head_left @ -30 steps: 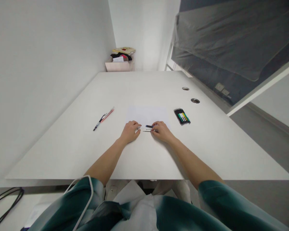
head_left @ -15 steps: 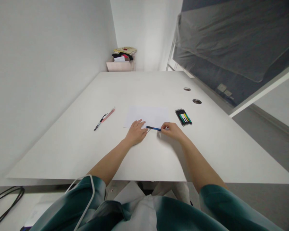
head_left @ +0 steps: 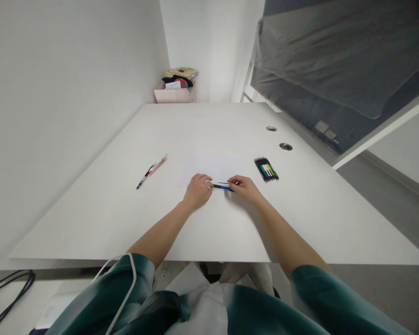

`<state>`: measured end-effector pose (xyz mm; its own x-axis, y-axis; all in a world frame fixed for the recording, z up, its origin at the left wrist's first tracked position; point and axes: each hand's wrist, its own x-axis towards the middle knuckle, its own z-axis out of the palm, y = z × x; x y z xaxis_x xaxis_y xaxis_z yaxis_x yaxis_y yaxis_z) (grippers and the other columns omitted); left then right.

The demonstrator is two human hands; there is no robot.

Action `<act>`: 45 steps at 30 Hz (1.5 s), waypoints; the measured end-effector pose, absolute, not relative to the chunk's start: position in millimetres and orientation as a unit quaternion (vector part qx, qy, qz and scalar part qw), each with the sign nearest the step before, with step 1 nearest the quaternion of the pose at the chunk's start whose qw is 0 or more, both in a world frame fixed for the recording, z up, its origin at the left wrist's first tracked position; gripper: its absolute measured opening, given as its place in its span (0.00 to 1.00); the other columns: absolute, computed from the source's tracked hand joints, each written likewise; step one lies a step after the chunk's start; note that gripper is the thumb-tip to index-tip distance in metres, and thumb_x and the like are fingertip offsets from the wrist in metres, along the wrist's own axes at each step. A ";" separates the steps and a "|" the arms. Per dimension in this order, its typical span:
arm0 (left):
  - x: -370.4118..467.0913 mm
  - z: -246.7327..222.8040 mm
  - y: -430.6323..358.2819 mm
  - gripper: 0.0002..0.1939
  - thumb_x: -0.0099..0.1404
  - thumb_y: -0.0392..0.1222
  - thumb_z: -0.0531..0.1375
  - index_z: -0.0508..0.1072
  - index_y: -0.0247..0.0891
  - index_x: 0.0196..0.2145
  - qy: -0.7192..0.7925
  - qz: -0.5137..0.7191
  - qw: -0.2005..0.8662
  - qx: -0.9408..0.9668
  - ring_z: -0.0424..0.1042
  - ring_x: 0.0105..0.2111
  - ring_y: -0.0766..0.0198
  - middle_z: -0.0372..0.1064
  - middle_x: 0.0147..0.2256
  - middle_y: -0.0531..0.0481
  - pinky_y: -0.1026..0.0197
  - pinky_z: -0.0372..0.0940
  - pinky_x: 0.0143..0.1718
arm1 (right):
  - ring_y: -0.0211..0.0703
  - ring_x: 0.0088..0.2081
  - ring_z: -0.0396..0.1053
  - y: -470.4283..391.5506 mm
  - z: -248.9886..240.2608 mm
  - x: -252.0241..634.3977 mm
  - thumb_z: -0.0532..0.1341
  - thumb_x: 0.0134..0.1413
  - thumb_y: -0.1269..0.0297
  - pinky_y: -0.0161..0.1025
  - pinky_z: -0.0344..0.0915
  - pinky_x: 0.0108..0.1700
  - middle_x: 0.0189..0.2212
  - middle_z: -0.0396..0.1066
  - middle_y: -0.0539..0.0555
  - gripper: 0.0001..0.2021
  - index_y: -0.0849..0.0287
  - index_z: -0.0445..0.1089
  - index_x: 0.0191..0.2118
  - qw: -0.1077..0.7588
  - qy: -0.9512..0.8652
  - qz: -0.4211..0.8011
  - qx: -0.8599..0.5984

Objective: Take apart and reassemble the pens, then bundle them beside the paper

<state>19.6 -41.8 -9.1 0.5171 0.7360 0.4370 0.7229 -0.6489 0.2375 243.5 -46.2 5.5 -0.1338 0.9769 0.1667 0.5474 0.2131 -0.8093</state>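
A slim blue pen [head_left: 226, 188] with a dark left end spans the gap between my hands, near the front edge of a white sheet of paper [head_left: 212, 166]. The fingers of my left hand [head_left: 198, 191] are closed on the pen's dark end. My right hand [head_left: 243, 187] pinches around the pen's blue end, which its fingers partly cover. Just above the pen runs a thin dark stick [head_left: 223, 183] that meets my right fingertips; its kind is too small to make out.
Left on the white table [head_left: 118, 223] lie a black-and-white pen [head_left: 145, 177] and a reddish pen [head_left: 158, 166]. On the right is a pack of several dark markers [head_left: 266, 169]. Two round metal cable holes [head_left: 285, 146] sit behind it. A box [head_left: 172, 95] with cloths stands beyond the far edge.
My left fingers, spread on the paper before, have drawn in around the pen's dark end. My right hand has shifted slightly left, and a thin dark stick now shows above the pen.
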 end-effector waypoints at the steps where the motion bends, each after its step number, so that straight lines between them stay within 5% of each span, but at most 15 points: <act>1: 17.7 -9.4 -40.9 0.06 0.64 0.37 0.58 0.76 0.40 0.34 0.424 0.267 0.018 0.865 0.66 0.51 0.55 0.73 0.46 0.47 0.46 0.57 0.59 | 0.42 0.32 0.71 -46.3 5.3 243.9 0.59 0.44 0.65 0.38 0.65 0.38 0.28 0.76 0.53 0.10 0.59 0.76 0.32 0.360 -0.690 0.305 -0.550; 32: 15.4 -8.7 -43.3 0.06 0.64 0.38 0.57 0.74 0.40 0.37 0.409 0.285 0.033 0.866 0.66 0.50 0.57 0.72 0.45 0.47 0.48 0.56 0.59 | 0.42 0.33 0.72 -52.7 6.7 233.2 0.58 0.46 0.69 0.37 0.66 0.39 0.30 0.77 0.52 0.10 0.59 0.77 0.32 0.334 -0.722 0.310 -0.520; 45: 16.2 2.5 -47.6 0.08 0.66 0.40 0.55 0.73 0.41 0.40 0.386 0.289 0.037 0.875 0.67 0.50 0.58 0.73 0.44 0.47 0.48 0.54 0.60 | 0.45 0.38 0.72 -55.9 9.5 223.9 0.58 0.50 0.70 0.40 0.64 0.45 0.35 0.78 0.55 0.12 0.56 0.78 0.38 0.262 -0.812 0.195 -0.485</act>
